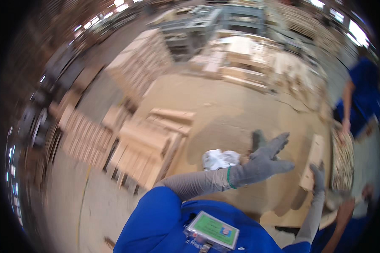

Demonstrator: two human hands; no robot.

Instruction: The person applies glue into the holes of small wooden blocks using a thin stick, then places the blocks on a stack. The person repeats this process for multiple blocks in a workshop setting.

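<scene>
My left hand (266,162), in a grey glove with a green cuff edge, reaches across the middle of the brown work table (223,101). Its fingers are stretched apart and nothing is in them. At the table's right side, my right hand (319,176), also gloved in grey, grips the near end of a pale wooden block (313,158). A crumpled white cloth (219,160) lies just left of my left hand. Partly hidden behind that hand is a dark grey thing (258,139) whose kind I cannot make out.
Stacked wooden pieces (143,143) stand along the table's left side, with a taller wood stack (141,59) beyond. More boards (249,55) lie at the far edge. A co-worker in blue (361,92) touches a wood bundle (343,158) at right; another person's arm (344,215) is nearer.
</scene>
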